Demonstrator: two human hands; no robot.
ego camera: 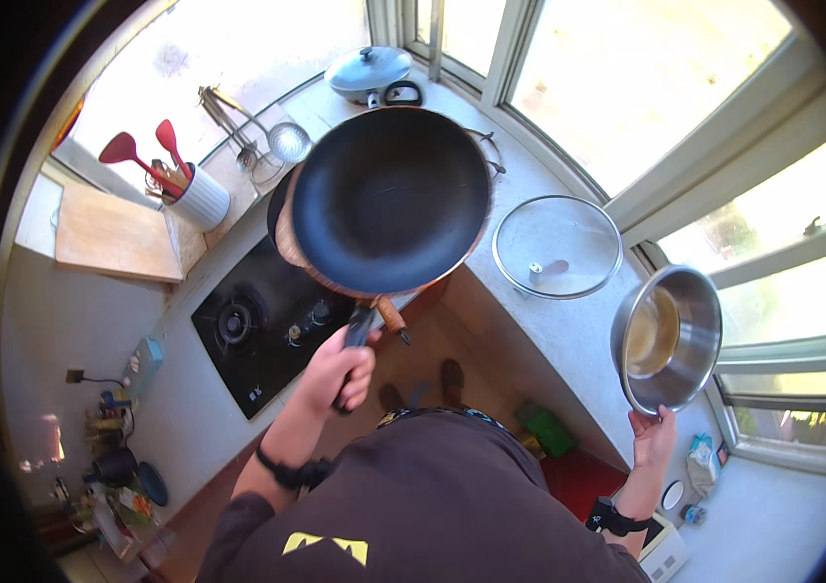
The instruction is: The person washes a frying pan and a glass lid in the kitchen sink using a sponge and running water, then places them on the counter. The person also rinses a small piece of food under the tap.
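Observation:
My left hand [336, 368] is closed around the black handle of a wok-like frying pan [391, 197], held up above the corner of the worktop. The pan's dark inner surface looks bare. Partly hidden under it is another piece of cookware with a wooden handle [391, 315]. Over on the right, my right hand [653, 437] grips the near rim of a stainless steel bowl [697, 342], which is tilted. A brownish round patch shows inside the bowl; whether it is contents or a reflection is unclear. A glass lid [559, 248] lies on the worktop between pan and bowl.
On the left is a black gas hob [260, 306]. Behind it stand a white utensil crock [202, 200], a wooden board [114, 233] and hanging ladles [288, 142]. A lidded pan [368, 73] sits in the far corner. Windows [646, 80] border the right-hand worktop [529, 321].

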